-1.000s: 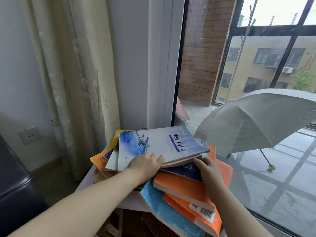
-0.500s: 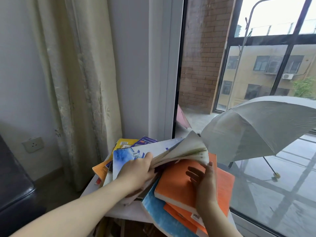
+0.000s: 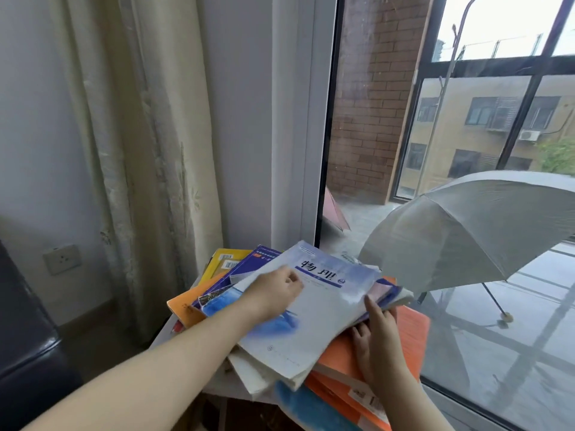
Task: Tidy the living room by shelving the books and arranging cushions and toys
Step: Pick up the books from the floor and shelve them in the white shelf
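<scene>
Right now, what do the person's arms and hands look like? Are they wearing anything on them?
Both arms are bare as far as the picture shows: no sleeve reaches the left forearm or the right forearm. The left hand and the right hand wear no gloves, and no watch, bracelet or ring shows on them.

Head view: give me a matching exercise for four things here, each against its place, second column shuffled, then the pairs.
1 umbrella
2 socket
3 yellow book
4 left hand

a on the top book
b on the wall, left of the curtain
c open, beyond the glass
d at the back of the pile, partly covered

Pairs: 1-c, 2-b, 3-d, 4-a
</scene>
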`<state>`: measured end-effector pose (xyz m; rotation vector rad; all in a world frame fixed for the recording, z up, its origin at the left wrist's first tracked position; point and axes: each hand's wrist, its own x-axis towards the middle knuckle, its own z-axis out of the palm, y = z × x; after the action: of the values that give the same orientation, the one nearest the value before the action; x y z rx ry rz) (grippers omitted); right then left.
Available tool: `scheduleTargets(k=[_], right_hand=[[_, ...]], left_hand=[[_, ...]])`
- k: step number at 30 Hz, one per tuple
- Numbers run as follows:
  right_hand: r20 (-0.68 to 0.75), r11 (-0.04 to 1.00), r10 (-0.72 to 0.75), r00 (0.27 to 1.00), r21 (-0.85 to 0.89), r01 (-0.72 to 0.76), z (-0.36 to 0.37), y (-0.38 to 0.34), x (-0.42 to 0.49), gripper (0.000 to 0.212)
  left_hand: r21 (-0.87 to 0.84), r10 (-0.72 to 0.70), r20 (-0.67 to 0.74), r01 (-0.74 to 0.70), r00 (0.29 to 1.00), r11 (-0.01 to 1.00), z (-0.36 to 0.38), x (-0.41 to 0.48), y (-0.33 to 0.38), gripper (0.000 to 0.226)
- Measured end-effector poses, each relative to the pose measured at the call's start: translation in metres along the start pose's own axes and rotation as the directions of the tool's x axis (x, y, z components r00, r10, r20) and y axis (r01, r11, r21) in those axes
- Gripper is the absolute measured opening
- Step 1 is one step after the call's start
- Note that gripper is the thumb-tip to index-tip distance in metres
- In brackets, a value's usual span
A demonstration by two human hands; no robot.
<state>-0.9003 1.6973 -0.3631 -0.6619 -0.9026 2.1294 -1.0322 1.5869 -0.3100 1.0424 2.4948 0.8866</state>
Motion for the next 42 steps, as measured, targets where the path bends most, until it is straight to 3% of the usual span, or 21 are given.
scheduleTargets(k=[2, 4, 6, 9, 11, 13, 15, 17, 19, 22, 25, 26, 27, 29, 31, 34, 37, 39, 42], right_hand=[[0.023, 0.998, -0.012, 1.0, -0.054, 0.014, -0.002, -0.002, 0.002, 0.041], [0.033, 0.991, -0.037, 0.999, -0.13, 0.041, -0.006, 0.0, 0.006, 0.041], [0.036, 0.954, -0.085, 0.996, -0.286, 0.092, -0.008, 0.006, 0.009, 0.051], [0.028, 0.822, -0.15, 0.988, -0.553, 0.14, 0.001, 0.016, 0.008, 0.093], [0.022, 0.838, -0.117, 0.993, -0.534, 0.111, 0.004, 0.018, 0.009, 0.094], [0.036, 0.883, -0.075, 0.997, -0.463, 0.083, 0.001, 0.017, 0.009, 0.092], [0.074, 0.908, -0.026, 0.997, -0.415, 0.054, -0.004, 0.013, 0.008, 0.079], [0.091, 0.918, -0.003, 0.996, -0.395, 0.039, -0.008, 0.012, 0.009, 0.056], [0.093, 0.915, 0.017, 0.996, -0.402, 0.022, -0.009, 0.012, 0.007, 0.048], [0.06, 0.912, -0.017, 0.998, -0.408, 0.04, -0.004, 0.014, 0.005, 0.049], [0.02, 0.93, -0.046, 0.999, -0.363, 0.05, -0.002, 0.015, 0.004, 0.062], [0.012, 0.93, -0.052, 0.999, -0.363, 0.053, -0.004, 0.016, 0.005, 0.066], [0.015, 0.927, -0.064, 0.998, -0.369, 0.065, -0.001, 0.016, 0.006, 0.069], [0.018, 0.914, -0.089, 0.996, -0.395, 0.088, -0.003, 0.017, 0.008, 0.073], [0.023, 0.906, -0.091, 0.996, -0.413, 0.093, -0.005, 0.02, 0.013, 0.074], [0.032, 0.9, -0.074, 0.997, -0.429, 0.081, -0.009, 0.022, 0.018, 0.075], [0.065, 0.885, -0.099, 0.993, -0.45, 0.118, -0.009, 0.021, 0.019, 0.072], [0.07, 0.889, -0.108, 0.992, -0.44, 0.128, -0.01, 0.021, 0.02, 0.063], [0.064, 0.874, -0.115, 0.991, -0.467, 0.132, -0.009, 0.022, 0.02, 0.063]], left_hand=[[0.199, -0.035, -0.13, 0.061, 0.991, 0.978, -0.003, 0.012, -0.021, 0.039], [0.369, -0.13, -0.063, 0.144, 0.99, 0.918, -0.002, 0.017, -0.041, 0.05], [0.392, -0.208, 0.036, 0.178, 0.977, 0.903, 0.002, 0.014, -0.053, 0.053], [0.327, -0.131, 0.068, 0.103, 0.989, 0.939, 0.002, 0.011, -0.054, 0.056], [0.315, -0.095, 0.131, 0.05, 0.987, 0.948, -0.001, 0.007, -0.052, 0.056], [0.187, -0.076, 0.2, 0.038, 0.977, 0.982, -0.008, 0.005, -0.056, 0.052], [0.111, -0.079, 0.232, 0.054, 0.97, 0.992, -0.017, 0.005, -0.062, 0.053], [0.238, -0.147, 0.2, 0.097, 0.969, 0.966, -0.025, 0.011, -0.07, 0.07], [0.314, -0.228, 0.134, 0.177, 0.964, 0.933, -0.025, 0.021, -0.076, 0.077], [0.356, -0.27, 0.123, 0.211, 0.955, 0.91, -0.013, 0.028, -0.072, 0.069], [0.455, -0.238, -0.001, 0.212, 0.971, 0.865, 0.0, 0.018, -0.059, 0.059], [0.377, -0.23, -0.031, 0.225, 0.973, 0.899, 0.002, 0.013, -0.06, 0.054], [0.184, -0.249, -0.048, 0.254, 0.967, 0.95, -0.001, 0.015, -0.065, 0.049], [-0.26, -0.306, 0.035, 0.305, 0.951, 0.916, -0.01, 0.011, -0.068, 0.044], [-0.372, -0.318, 0.104, 0.333, 0.942, 0.866, -0.019, 0.009, -0.068, 0.035], [-0.26, -0.198, -0.069, 0.174, 0.978, 0.95, -0.025, 0.016, -0.056, 0.022], [0.113, 0.04, -0.278, -0.009, 0.96, 0.994, -0.031, 0.034, -0.044, 0.025], [0.364, 0.1, -0.169, -0.032, 0.98, 0.931, -0.025, 0.049, -0.048, 0.038], [0.488, -0.109, 0.033, 0.08, 0.993, 0.869, -0.003, 0.063, -0.069, 0.053]])
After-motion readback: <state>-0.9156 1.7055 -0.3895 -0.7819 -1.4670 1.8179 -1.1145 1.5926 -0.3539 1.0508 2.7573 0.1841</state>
